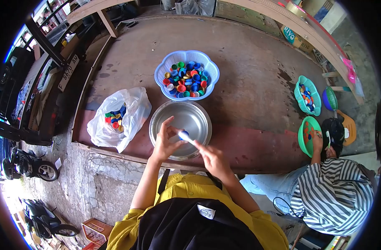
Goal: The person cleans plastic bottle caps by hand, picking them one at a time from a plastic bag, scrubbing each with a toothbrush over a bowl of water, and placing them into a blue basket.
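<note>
Over the metal bowl (201, 112), my left hand (167, 139) pinches a small blue cap (183, 133) between thumb and fingers. My right hand (214, 158) grips a white brush-like tool (188, 138), whose far end touches the cap. Just beyond the bowl stands a blue plastic basket (163, 66) full of bottle caps in many colours. To the left, an open white plastic bag (136, 110) holds more coloured caps. The inside of the metal bowl is partly hidden by my hands.
At the right, a person in a striped top (336, 191) has a hand in a green basin (303, 139). Beyond it are a turquoise basket (301, 102) of caps and a black bag (334, 129). Parked motorcycles (42, 168) stand at the left. A wooden beam (319, 37) crosses the upper right.
</note>
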`<action>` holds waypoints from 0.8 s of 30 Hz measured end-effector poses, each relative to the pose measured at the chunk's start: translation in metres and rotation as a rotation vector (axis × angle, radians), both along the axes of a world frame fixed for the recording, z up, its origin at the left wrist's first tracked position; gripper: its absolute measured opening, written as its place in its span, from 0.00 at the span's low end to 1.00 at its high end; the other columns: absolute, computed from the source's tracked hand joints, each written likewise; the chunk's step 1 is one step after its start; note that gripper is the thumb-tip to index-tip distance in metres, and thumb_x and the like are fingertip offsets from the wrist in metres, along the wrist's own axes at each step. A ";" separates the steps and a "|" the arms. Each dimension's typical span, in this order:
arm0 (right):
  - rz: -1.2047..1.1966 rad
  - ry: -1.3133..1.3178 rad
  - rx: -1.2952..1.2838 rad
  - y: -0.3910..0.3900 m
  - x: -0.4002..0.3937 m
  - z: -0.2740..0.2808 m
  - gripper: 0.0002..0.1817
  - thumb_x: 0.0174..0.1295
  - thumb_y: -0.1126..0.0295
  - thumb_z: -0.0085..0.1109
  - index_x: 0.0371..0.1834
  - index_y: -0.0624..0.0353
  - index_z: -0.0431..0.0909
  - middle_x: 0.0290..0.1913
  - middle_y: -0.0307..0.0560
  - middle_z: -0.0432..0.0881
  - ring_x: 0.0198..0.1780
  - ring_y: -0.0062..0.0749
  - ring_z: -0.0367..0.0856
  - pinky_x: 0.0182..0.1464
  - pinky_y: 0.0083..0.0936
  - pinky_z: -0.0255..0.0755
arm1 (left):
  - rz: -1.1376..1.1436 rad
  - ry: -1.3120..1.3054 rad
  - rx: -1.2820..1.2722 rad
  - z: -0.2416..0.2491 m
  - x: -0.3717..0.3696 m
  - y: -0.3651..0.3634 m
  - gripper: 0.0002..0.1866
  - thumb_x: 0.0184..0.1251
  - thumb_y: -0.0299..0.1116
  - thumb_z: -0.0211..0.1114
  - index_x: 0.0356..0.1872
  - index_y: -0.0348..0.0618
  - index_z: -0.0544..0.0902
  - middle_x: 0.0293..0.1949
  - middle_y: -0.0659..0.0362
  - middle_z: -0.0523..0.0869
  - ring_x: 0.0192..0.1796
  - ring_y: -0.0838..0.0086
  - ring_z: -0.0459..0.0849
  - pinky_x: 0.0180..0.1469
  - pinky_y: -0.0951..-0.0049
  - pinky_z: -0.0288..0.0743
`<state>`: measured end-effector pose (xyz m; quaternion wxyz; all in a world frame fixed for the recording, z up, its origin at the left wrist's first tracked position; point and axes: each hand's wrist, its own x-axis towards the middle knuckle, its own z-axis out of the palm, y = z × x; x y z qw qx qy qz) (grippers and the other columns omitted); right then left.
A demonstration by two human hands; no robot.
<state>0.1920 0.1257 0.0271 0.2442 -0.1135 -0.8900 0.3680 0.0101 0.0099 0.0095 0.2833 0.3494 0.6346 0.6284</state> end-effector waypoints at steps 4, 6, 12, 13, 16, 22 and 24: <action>-0.100 0.005 -0.029 0.007 -0.008 -0.007 0.29 0.59 0.80 0.52 0.65 0.41 0.69 0.26 0.50 0.78 0.25 0.42 0.79 0.29 0.35 0.73 | 0.004 -0.002 0.024 0.004 0.004 0.001 0.50 0.44 0.22 0.77 0.68 0.40 0.55 0.40 0.56 0.81 0.51 0.69 0.81 0.59 0.67 0.74; -0.065 0.002 -0.081 0.001 -0.006 0.006 0.28 0.60 0.81 0.50 0.64 0.45 0.71 0.29 0.53 0.79 0.28 0.43 0.80 0.31 0.34 0.73 | 0.020 -0.032 0.042 0.003 0.002 0.001 0.50 0.44 0.22 0.77 0.68 0.40 0.55 0.40 0.55 0.81 0.51 0.69 0.81 0.58 0.67 0.74; -0.136 -0.035 -0.064 0.002 -0.002 -0.008 0.27 0.60 0.82 0.49 0.64 0.52 0.71 0.30 0.56 0.79 0.29 0.45 0.80 0.32 0.33 0.74 | 0.004 0.005 0.005 0.001 -0.001 0.004 0.47 0.44 0.21 0.76 0.66 0.37 0.56 0.41 0.52 0.81 0.51 0.67 0.82 0.58 0.66 0.75; -0.131 -0.019 -0.052 0.003 -0.002 -0.004 0.28 0.59 0.81 0.50 0.65 0.47 0.70 0.29 0.54 0.78 0.28 0.44 0.80 0.32 0.34 0.74 | 0.007 0.003 0.008 0.001 -0.001 0.005 0.47 0.44 0.20 0.76 0.65 0.37 0.56 0.41 0.52 0.81 0.51 0.67 0.82 0.58 0.66 0.75; -0.069 -0.044 0.025 -0.005 0.004 0.006 0.32 0.58 0.79 0.52 0.66 0.39 0.67 0.27 0.49 0.77 0.26 0.43 0.78 0.30 0.37 0.73 | 0.005 -0.010 0.025 0.002 0.001 0.005 0.46 0.44 0.20 0.76 0.65 0.37 0.57 0.40 0.53 0.81 0.51 0.67 0.82 0.59 0.66 0.75; -0.113 -0.072 -0.044 0.003 0.005 0.002 0.28 0.58 0.83 0.50 0.64 0.49 0.71 0.27 0.54 0.77 0.28 0.43 0.79 0.32 0.33 0.73 | 0.017 -0.100 0.092 0.002 0.000 0.006 0.46 0.44 0.21 0.76 0.65 0.38 0.57 0.39 0.55 0.80 0.52 0.68 0.81 0.60 0.65 0.74; -0.026 -0.039 0.006 -0.006 0.009 0.008 0.28 0.59 0.83 0.49 0.64 0.50 0.71 0.27 0.54 0.77 0.28 0.43 0.78 0.32 0.33 0.73 | 0.006 -0.142 0.103 0.003 0.000 0.005 0.46 0.44 0.21 0.77 0.65 0.38 0.56 0.40 0.55 0.80 0.52 0.68 0.81 0.60 0.65 0.74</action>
